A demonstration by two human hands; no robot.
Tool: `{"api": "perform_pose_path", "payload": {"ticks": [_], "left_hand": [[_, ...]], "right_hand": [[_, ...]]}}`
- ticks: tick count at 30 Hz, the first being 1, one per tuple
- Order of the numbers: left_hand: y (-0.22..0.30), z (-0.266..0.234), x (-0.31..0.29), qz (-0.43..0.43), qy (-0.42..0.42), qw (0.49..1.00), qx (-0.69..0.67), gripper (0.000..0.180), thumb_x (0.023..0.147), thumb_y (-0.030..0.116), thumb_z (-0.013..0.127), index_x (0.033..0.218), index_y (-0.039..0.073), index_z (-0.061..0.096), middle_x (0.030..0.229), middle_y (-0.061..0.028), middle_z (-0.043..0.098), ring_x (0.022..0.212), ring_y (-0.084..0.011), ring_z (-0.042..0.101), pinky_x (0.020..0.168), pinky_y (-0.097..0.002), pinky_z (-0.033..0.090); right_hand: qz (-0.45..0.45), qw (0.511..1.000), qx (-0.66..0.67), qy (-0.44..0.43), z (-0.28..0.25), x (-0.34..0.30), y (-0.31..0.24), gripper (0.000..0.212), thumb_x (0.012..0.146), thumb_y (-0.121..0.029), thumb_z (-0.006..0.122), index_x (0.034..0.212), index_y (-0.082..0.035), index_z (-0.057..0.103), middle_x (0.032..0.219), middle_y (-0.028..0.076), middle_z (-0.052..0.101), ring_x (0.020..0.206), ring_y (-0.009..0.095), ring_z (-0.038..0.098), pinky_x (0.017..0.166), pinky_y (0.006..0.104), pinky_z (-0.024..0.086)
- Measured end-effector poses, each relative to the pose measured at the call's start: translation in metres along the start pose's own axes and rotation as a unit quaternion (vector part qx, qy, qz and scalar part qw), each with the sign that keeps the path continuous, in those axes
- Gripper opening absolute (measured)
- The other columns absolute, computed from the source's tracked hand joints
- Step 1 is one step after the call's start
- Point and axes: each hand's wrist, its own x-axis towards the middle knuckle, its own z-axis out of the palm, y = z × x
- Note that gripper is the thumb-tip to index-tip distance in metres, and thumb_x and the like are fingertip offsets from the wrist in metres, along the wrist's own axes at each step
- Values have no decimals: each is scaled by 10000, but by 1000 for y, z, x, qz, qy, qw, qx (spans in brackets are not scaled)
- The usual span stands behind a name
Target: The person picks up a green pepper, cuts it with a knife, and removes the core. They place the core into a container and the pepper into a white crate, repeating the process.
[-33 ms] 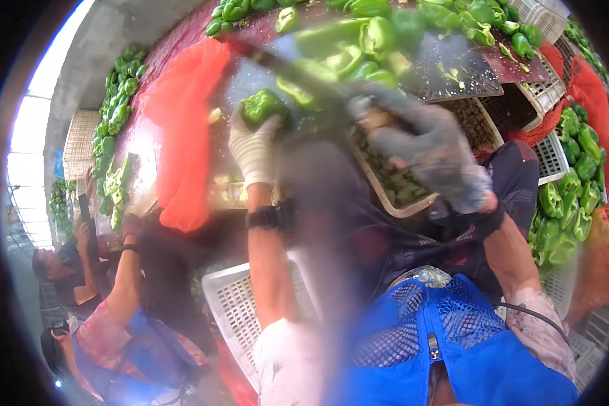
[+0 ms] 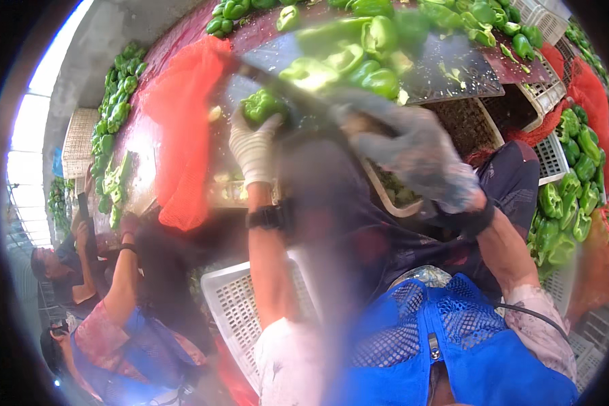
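A whole green bell pepper [image 2: 261, 106] sits in the fingers of my left hand [image 2: 252, 150], which wears a pale striped glove and is closed round the pepper's near side. My right hand [image 2: 413, 145], in a grey, stained glove, is wrapped round the handle of a knife [image 2: 284, 86]. The knife's dark blade is smeared by motion. It reaches up and left, across the dark cutting board [image 2: 453, 68] and above the held pepper. Cut pepper halves [image 2: 311, 73] lie on the board beyond the blade.
Red mesh netting [image 2: 193, 128] drapes over the table edge on the left. A crate with green scraps [image 2: 400, 193] stands below my right hand; a white crate [image 2: 240, 298] is by my left forearm. Pepper piles [image 2: 561, 203] lie on the right. Another person [image 2: 125, 325] sits at left.
My right hand has shifted slightly left, and the knife has moved with it, down toward the held pepper. My left hand and its pepper stay in place.
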Motion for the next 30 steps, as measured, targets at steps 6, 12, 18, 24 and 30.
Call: {"api": "perform_pose_path", "payload": {"ticks": [6,12,18,24,30], "left_hand": [[-44,-17,9,-7,-44,995,-88,739,672,95,820,1322,-25,490,1132,-156,655,1016,-221,623,898,-333,496],[-49,-21,0,-53,-20,963,-265,624,709,10,786,1274,-47,525,1104,-132,657,986,-198,621,882,-298,498],[-44,-22,14,-88,-46,976,-196,580,718,-28,771,1246,-12,531,1052,-116,649,882,-198,640,784,-323,565],[-15,-5,12,-98,-59,978,-172,584,682,-13,802,1209,23,551,1005,-74,655,883,-184,626,806,-303,539],[-11,-22,9,-177,-66,909,-372,295,806,80,670,1086,55,583,955,-76,641,818,-230,631,758,-389,549]], "right_hand": [[-66,997,29,21,49,31,5,398,858,-89,653,1246,-20,594,921,171,696,782,221,673,713,300,529],[-43,999,22,-15,76,41,16,349,866,-64,641,1204,13,598,854,144,683,743,193,658,669,302,523],[-46,981,-169,-79,105,49,46,292,913,-120,575,1184,-18,616,824,116,664,729,168,642,615,297,507],[-9,999,-37,-4,42,41,26,331,928,-133,562,1249,-52,572,998,152,685,835,215,667,715,321,537],[-42,882,-469,4,-36,91,113,406,941,-197,557,1340,-131,526,1099,142,659,956,289,647,838,361,527]]}}
